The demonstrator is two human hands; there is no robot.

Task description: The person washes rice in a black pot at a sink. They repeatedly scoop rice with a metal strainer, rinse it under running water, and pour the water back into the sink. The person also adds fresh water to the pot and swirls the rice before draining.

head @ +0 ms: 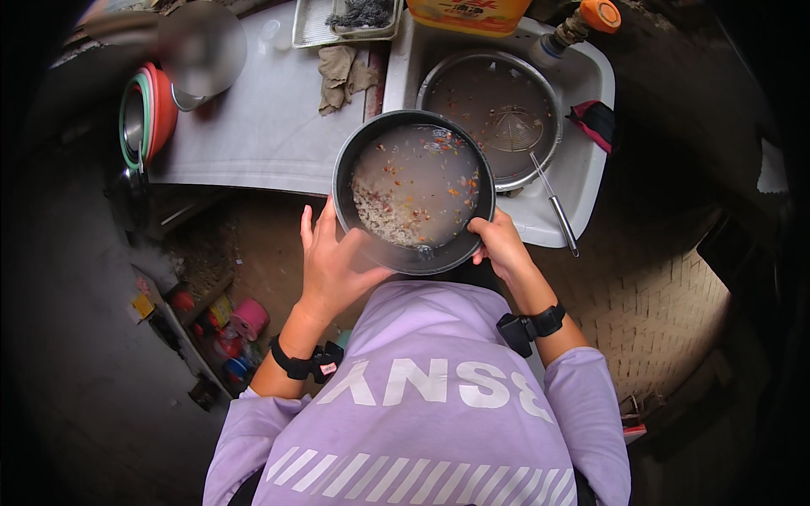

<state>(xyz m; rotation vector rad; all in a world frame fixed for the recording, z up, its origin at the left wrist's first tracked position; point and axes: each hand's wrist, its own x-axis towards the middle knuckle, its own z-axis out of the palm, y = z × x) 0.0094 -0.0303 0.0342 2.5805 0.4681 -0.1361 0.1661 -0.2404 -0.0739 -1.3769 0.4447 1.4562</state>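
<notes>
A dark round pot [337,171] is held in front of my body, its near side over my lap. Cloudy water fills it, with pale grains [386,218] heaped at the lower left and orange and red bits scattered about. My right hand [500,243] grips the near right rim, thumb over the edge. Against the near left side is my left hand [332,259], fingers spread and partly blurred; some fingertips are hidden by the pot. Beyond it, a metal basin [557,136] of cloudy water stands in a white sink [585,183]. A wire skimmer [516,128] rests in it, handle over the rim.
Left of the pot is a pale countertop [253,139] with a crumpled cloth [342,73]. Stacked coloured bowls [161,117] stand at its left end, white trays [310,25] at the back. A dark-and-red cloth [593,124] hangs on the sink's right edge, near an orange-capped fitting [600,16].
</notes>
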